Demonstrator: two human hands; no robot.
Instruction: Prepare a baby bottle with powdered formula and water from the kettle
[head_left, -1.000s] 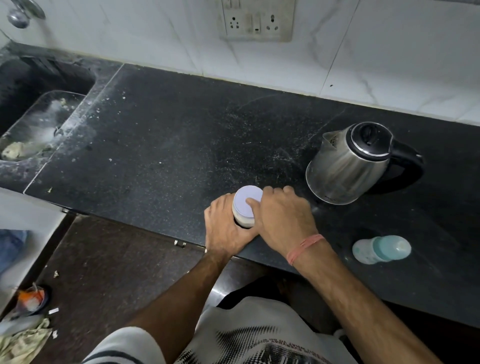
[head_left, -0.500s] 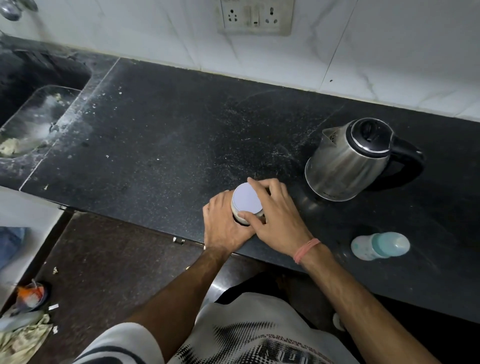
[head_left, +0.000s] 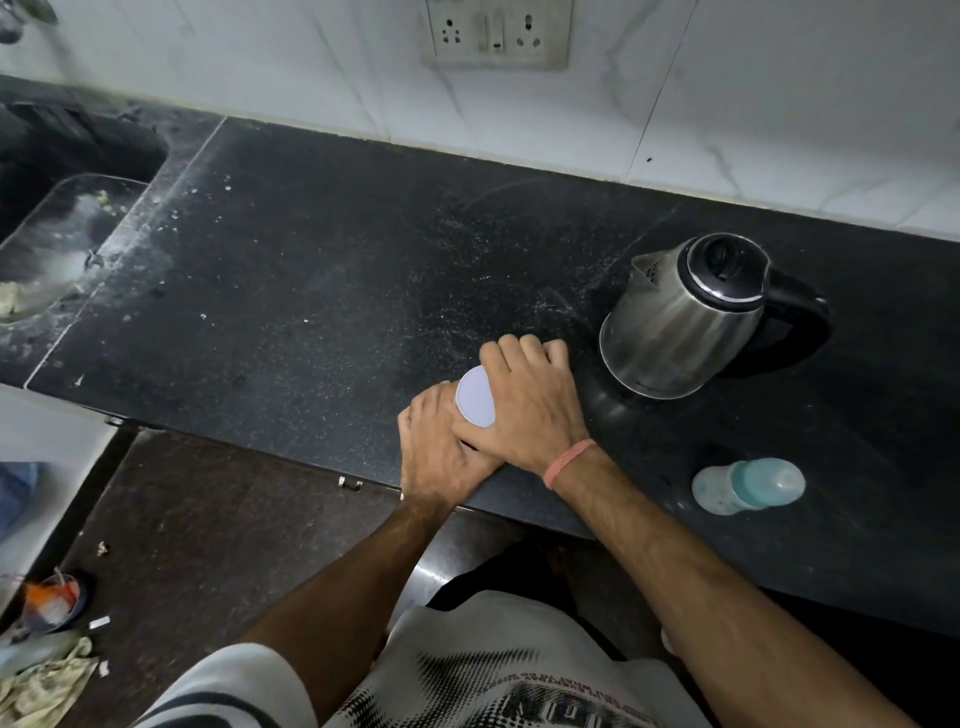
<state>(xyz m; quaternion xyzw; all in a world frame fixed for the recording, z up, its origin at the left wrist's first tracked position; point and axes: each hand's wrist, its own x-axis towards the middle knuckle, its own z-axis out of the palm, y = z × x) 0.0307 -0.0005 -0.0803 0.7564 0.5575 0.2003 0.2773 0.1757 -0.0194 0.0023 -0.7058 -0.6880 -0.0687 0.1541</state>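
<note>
A dusty black stone countertop (head_left: 311, 270) runs below white marble wall tiles (head_left: 753, 93), a double socket plate (head_left: 496, 34) mounted above the hands. Far left of them, a soiled sink (head_left: 62, 244); crumpled rags (head_left: 44, 686) litter the floor below.

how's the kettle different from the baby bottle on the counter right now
The kettle stands upright; the baby bottle lies on its side. The kettle is shiny metal with a black lid and handle; the baby bottle is pale translucent plastic with a teal cap. The kettle is far bulkier and sits farther back; the baby bottle lies nearer the front edge. Both rest untouched on the black counter.
</note>
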